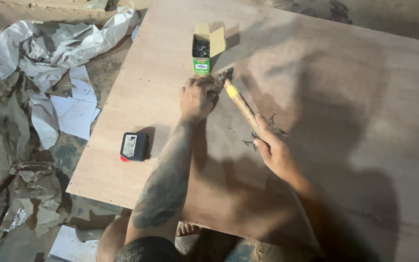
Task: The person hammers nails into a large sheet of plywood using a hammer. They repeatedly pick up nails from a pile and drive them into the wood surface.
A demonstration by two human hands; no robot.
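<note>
**Hammer poised over a pinched nail**

The left hand [197, 99] rests on the plywood sheet [345, 102], fingers curled closed, apparently steadying a small nail, too small to confirm; the right hand [273, 151] wraps closed around the hammer [238, 99] low on the handle for swing; its long axis runs diagonally, head pointing up-left toward the open nail box [202, 51]; loose nails [263, 131] lie beside the right hand.

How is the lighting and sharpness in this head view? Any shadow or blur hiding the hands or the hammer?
Head view: dim, warm light; a broad dark shadow crosses the plywood sheet on its right half, darkening the right hand on the hammer. The left hand is better lit, as is the open nail box. The hammer head looks soft and hard to make out; loose nails stay visible.
</note>
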